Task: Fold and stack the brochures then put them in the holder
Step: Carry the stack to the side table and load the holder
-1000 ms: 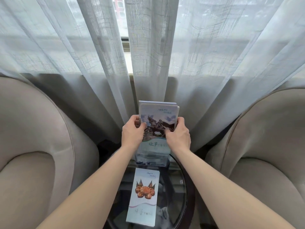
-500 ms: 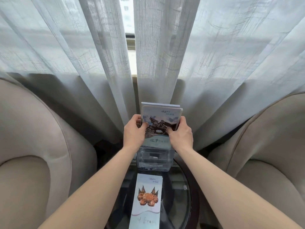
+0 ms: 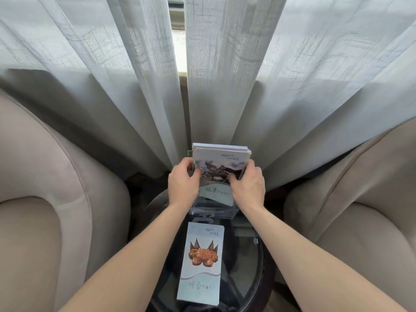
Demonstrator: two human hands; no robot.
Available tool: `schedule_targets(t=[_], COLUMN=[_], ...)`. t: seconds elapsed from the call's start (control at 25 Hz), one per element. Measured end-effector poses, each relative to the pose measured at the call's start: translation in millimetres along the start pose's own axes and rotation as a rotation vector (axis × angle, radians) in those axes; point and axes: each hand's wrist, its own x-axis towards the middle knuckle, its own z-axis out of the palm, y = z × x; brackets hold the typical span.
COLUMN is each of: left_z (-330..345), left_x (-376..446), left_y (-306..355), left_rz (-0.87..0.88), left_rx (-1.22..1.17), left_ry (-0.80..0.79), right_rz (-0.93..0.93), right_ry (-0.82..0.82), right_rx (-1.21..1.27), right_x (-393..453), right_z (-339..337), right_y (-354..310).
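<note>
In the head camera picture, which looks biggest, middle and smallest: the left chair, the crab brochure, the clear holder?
1. Left chair, by far.
2. Crab brochure, though it lies nearer the camera.
3. Clear holder, partly hidden by hands and brochures.

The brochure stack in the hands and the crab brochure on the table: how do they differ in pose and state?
The brochure stack stands upright, its lower end inside the clear holder; the crab brochure lies flat on the glass table. The left hand and right hand grip the stack by its sides; nothing touches the crab brochure. The stack's cover shows a dark statue, the other an orange crab. Both are tall, narrow and pale blue.
</note>
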Motion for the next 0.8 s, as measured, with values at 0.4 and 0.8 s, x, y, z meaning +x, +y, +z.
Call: schedule_targets(t=[0.4,0.8], left_z=[-15.4,-18.6], left_x=[-5.3,-2.2], left_y=[5.8,21.7], left_rz=[-0.059,0.000], left_rx=[-0.116,-0.095], left_ry=[0.070,0.077], right_rz=[-0.147,-0.098], right_ry=[0.013,0.018], right_rx=[0.033,0.086], right_x=[5.2,6.2], right_z=[-10.5,-28.3], right_y=[-19.6,-23.5])
